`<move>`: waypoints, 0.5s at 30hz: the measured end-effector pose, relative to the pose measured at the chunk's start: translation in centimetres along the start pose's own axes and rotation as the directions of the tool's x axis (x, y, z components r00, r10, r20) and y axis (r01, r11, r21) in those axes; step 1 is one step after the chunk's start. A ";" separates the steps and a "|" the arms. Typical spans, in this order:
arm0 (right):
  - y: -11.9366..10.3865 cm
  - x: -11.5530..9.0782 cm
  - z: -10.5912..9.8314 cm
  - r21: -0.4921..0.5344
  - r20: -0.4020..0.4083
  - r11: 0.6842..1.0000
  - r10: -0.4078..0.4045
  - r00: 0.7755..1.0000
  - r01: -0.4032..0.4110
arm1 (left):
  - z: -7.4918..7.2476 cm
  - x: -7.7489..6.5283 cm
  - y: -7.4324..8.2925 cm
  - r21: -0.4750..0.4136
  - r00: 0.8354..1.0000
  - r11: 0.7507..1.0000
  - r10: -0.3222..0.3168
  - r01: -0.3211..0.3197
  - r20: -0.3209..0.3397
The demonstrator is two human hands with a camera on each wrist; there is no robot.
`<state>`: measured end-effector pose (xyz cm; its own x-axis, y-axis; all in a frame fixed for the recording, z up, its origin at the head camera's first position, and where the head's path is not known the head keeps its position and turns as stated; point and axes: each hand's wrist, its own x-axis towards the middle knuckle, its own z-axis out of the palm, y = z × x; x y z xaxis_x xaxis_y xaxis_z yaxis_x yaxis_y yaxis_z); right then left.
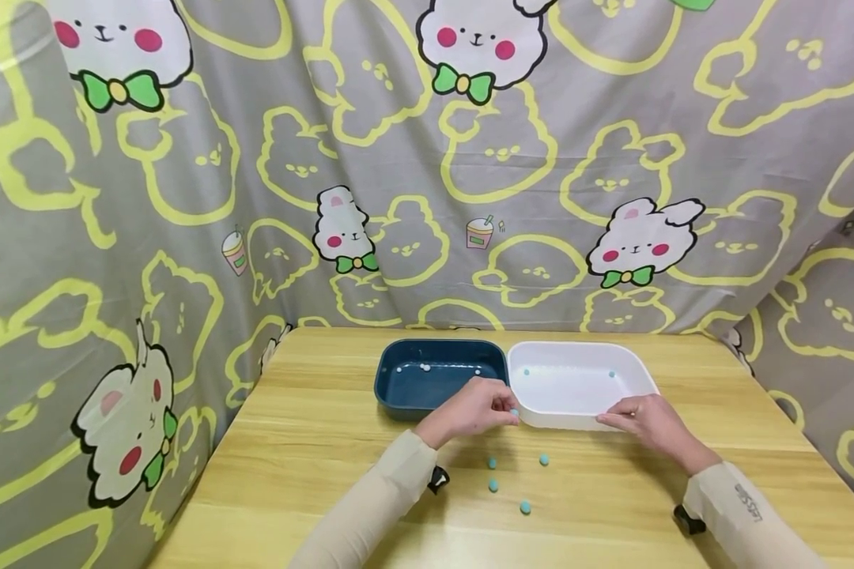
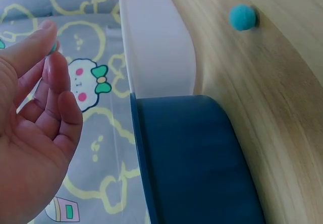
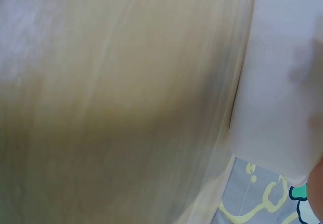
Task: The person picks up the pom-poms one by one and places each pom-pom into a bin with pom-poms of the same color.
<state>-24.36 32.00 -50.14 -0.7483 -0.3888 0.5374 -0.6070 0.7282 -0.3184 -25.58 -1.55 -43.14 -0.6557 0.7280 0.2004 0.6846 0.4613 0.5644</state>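
My left hand [image 1: 473,407] pinches a small teal ball [image 1: 515,412] between thumb and fingertips, just over the near left corner of a white plastic tub [image 1: 558,419]. In the left wrist view the ball is mostly hidden by those fingertips. My right hand [image 1: 648,427] grips the front rim of the white tub near its right corner. Two more teal balls, a left one [image 1: 527,372] and a right one [image 1: 612,374], lie inside this tub. Against its left side stands a dark blue tub [image 1: 398,412] with several small white balls [image 1: 425,367] in it.
Several loose teal balls [image 1: 525,507] lie on the wooden table [image 1: 292,442] in front of the tubs, between my forearms. A grey patterned curtain [image 1: 398,158] hangs behind the table and along both sides.
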 end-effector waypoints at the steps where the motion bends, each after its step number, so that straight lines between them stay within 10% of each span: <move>1: -0.1 0.1 -0.1 -0.002 0.002 1.000 0.002 1.000 -0.002 | 0.0 0.1 0.0 0.007 1.000 1.000 0.002 -0.002 -0.006; 15: 0.0 0.0 -0.1 -0.006 0.022 1.000 0.027 0.999 -0.027 | -0.4 0.8 0.6 -0.043 0.998 0.997 -0.063 0.062 -0.028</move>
<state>-24.38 32.07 -50.09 -0.7704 -0.3812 0.5111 -0.5848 0.7418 -0.3282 -25.87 -0.88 -42.34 -0.7063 0.6829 0.1866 0.6282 0.4830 0.6100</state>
